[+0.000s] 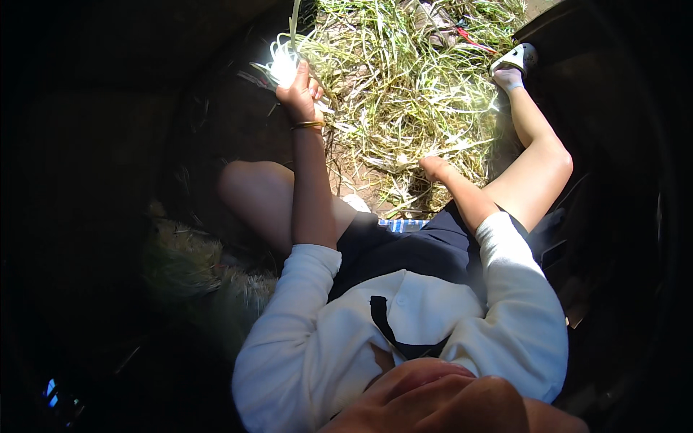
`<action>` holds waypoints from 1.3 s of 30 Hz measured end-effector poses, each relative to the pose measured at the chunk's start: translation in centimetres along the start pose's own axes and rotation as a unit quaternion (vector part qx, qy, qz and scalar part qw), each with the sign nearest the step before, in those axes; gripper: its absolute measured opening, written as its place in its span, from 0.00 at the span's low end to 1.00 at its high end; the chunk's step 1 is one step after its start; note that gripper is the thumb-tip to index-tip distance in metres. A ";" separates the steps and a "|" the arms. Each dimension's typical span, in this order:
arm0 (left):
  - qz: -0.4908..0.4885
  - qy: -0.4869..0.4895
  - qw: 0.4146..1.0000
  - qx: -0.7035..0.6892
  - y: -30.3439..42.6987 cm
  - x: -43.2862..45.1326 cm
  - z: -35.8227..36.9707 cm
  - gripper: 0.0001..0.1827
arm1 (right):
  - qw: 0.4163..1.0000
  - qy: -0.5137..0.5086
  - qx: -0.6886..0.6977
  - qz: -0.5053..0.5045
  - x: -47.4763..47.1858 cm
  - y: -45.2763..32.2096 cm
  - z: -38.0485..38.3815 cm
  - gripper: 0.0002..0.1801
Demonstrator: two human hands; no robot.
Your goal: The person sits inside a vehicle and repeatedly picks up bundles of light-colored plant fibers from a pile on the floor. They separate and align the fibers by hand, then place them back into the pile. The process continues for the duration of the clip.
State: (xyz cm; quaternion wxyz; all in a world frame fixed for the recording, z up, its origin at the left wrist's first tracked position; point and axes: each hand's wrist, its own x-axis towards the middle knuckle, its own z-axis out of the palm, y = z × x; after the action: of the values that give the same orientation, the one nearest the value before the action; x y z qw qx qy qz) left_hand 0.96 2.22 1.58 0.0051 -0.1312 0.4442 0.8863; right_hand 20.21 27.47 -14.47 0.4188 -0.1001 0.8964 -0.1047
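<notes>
My left hand [302, 97], with a gold-coloured bangle at its wrist, is raised at the upper left. It grips a bunch of long, pale plant strands [283, 67], overexposed in the sun; some loop over and others stick out above the fist. My right hand [434, 168] is low at the near edge of a heap of cut green and straw-coloured grass-like leaves [411, 103]. Its wrist is bent and its fingers cannot be made out, so whether it holds anything is unclear.
My bent legs lie on both sides of the heap, with a white and grey clog [514, 58] at upper right. A red strap [474, 40] and a brownish item [436, 24] lie among the leaves. A shaded bundle of plant material [189, 260] is at left.
</notes>
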 end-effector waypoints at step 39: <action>0.123 -0.107 0.906 0.391 -4.4 -3.6 -0.2 0.09 | 0.823 0.485 0.289 -0.056 1.5 -8.4 -20.3 0.14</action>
State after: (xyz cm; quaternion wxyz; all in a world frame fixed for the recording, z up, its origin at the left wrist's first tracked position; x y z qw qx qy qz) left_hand 5.02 5.11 -1.16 -0.0054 0.0329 0.7647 0.6435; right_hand 4.35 21.14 -0.53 -0.0668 0.0395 0.9054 -0.4173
